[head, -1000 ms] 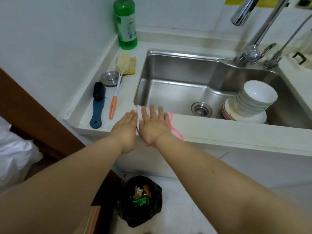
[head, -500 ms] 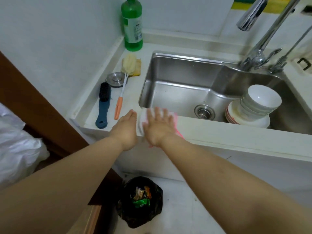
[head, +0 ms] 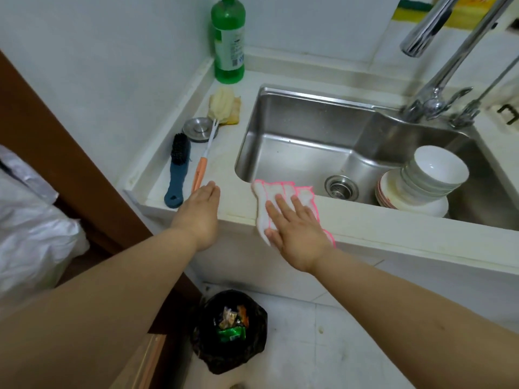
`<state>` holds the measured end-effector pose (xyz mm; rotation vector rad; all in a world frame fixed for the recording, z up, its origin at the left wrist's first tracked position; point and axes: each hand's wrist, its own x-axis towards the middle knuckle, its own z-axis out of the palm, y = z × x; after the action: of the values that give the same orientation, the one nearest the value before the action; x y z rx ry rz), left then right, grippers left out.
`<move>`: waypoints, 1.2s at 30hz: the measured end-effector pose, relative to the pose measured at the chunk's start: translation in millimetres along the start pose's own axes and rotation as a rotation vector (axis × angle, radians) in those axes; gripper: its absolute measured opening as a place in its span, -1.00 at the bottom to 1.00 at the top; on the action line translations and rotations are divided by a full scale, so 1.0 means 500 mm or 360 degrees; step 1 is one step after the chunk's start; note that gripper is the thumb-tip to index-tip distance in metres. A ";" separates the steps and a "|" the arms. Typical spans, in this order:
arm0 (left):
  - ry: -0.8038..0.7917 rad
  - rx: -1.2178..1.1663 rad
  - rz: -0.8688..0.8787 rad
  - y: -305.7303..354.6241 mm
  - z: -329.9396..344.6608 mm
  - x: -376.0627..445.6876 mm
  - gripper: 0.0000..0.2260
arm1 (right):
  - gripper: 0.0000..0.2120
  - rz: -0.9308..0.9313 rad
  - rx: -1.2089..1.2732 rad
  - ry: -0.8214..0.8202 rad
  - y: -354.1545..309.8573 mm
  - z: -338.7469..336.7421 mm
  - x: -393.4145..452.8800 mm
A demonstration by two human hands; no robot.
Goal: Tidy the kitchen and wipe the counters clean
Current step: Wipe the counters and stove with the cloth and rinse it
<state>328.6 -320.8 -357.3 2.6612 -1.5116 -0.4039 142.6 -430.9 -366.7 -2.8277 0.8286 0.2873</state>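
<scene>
In the steel sink [head: 295, 141], at its right end, a stack of white bowls [head: 434, 175] sits on a stack of plates [head: 393, 192]; exact bowl and plate counts can't be told, and the rest of the basin holds only the drain strainer [head: 341, 187]. On the floor below the bench [head: 393, 228], one black bin bag [head: 229, 329] is open, with a few wrappers inside, green and orange among them. Left strip of the bench: one green bottle [head: 228, 40] upright in the corner, one yellowish sponge wand with orange handle [head: 209, 144], one metal sink plug [head: 196, 129], one dark blue scrub brush [head: 177, 172]. Two taps stand behind the sink, the big faucet [head: 441, 60] and a thinner one beside it. One white cloth with pink edging [head: 280, 197] lies over the bench's front edge by the sink's front left corner. Right hand [head: 297, 231] is flat, fingers spread, pressing on the cloth. Left hand [head: 200, 214] is flat and empty on the bench edge, just below the orange handle. Half a second ago the hands were side by side; now they are apart, right hand and cloth shifted rightward, more cloth showing.
</scene>
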 end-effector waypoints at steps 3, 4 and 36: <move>-0.0024 0.0065 0.0002 0.009 0.003 -0.003 -0.24 | -0.49 -0.0107 0.0086 0.0046 -0.055 -0.002 0.018; -0.0050 0.0062 -0.0017 0.007 -0.001 -0.001 -0.24 | -0.53 -0.0138 0.0134 0.0080 -0.067 -0.006 0.023; -0.0026 -0.0341 -0.0075 -0.054 -0.014 0.001 -0.35 | -0.42 0.0836 0.0198 0.0068 0.014 -0.048 0.056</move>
<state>353.2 -307.7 -355.3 2.5361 -1.3280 -0.5575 165.0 -456.4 -350.6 -2.4646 1.5334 0.2322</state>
